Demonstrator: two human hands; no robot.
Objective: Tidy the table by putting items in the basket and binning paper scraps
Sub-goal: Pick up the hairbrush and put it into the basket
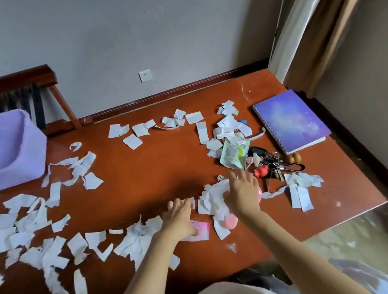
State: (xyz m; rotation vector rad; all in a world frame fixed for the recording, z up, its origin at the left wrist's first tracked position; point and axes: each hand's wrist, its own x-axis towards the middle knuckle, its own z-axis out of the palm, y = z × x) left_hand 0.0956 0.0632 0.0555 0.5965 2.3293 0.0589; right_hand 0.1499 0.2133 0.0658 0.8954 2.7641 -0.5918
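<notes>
White scraps (77, 245) litter near table (142, 179) edge. My left grip (179, 217) spread flat, touching pink packet (201, 231). My right grip (243, 193) bent over heap (211, 200); pinching or not, cannot tell. Best: lift packet clear first, then rake heap together with both grips. Keys (274, 164) just beyond. Basket (12, 177) far left, well apart.
</notes>
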